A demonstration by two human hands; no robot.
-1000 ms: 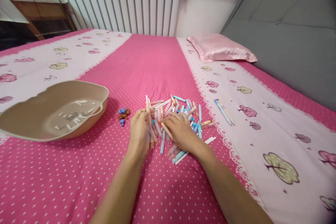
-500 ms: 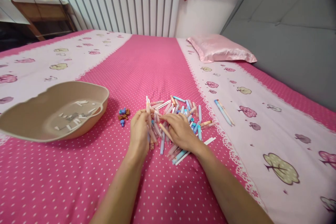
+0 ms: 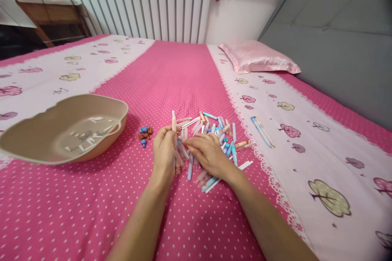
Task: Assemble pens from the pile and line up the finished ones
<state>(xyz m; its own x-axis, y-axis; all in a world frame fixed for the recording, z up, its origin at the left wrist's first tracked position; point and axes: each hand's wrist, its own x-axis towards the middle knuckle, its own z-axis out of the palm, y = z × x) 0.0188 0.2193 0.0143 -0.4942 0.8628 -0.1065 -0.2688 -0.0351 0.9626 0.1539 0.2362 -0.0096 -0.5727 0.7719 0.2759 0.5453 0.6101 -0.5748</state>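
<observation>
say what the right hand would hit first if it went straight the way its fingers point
Probably the pink pen held upright by the left hand, close before the right hand; depth is unclear.

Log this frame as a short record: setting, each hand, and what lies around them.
setting: bed with a pink dotted sheet
left hand: left hand holds a pale pink pen upright
right hand: right hand lies on the pen pile; grip unclear
left of hands: beige basin with white bits inside; blue and brown pieces beside it
right of pile: two pens lying apart
far: pink pillow
</observation>
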